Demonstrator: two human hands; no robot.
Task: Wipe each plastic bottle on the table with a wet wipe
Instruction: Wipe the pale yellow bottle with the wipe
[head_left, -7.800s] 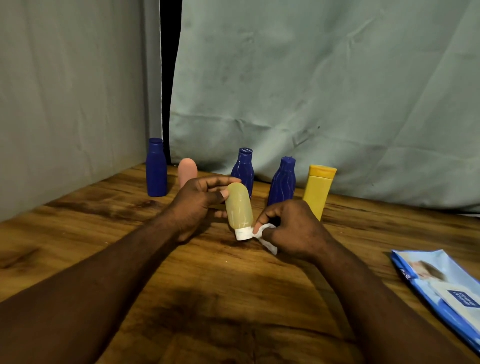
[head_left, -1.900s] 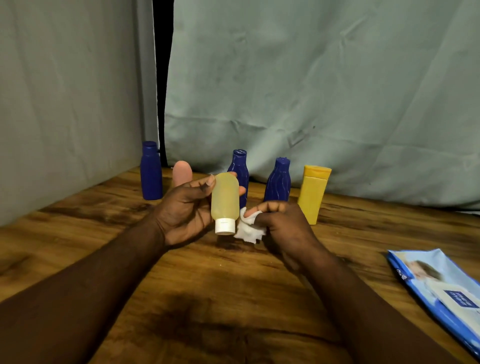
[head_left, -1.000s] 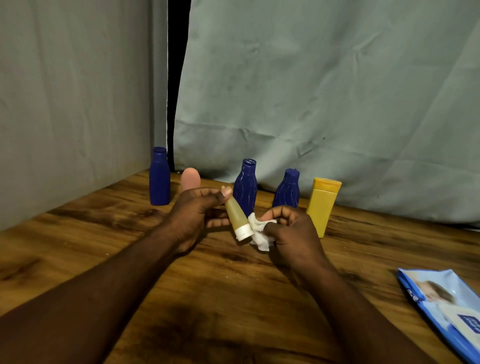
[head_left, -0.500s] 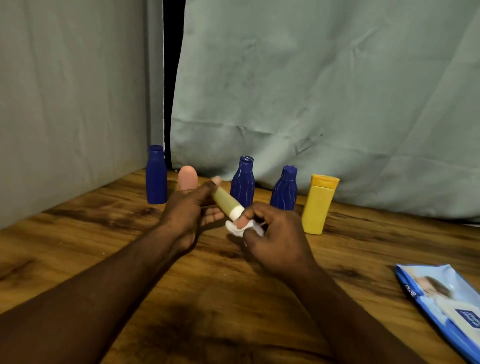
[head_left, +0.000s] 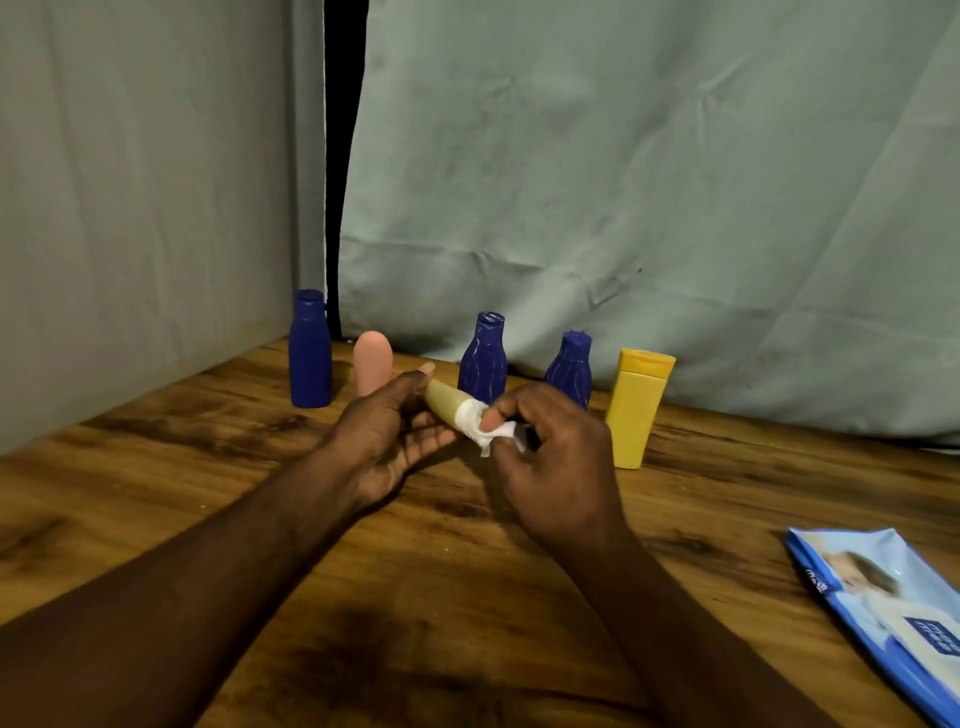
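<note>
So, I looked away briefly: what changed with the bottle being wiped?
The left hand tipped the pale yellow bottle from upright to nearly level, capped end toward the right hand, whose wet wipe now wraps that end. The row of bottles and wipes pack stayed put.

A: What do the hands hold?
B: The left hand (head_left: 384, 441) grips a pale yellow bottle (head_left: 444, 399), tilted; the right hand (head_left: 550, 467) pinches a wet wipe (head_left: 485, 426) round its cap end, I think.
A: And behind?
B: Upright on the table (head_left: 467, 597): a smooth blue bottle (head_left: 309, 353), a pink bottle (head_left: 372, 361), two ribbed blue bottles (head_left: 483, 358) (head_left: 570, 369), a yellow bottle (head_left: 636, 410).
</note>
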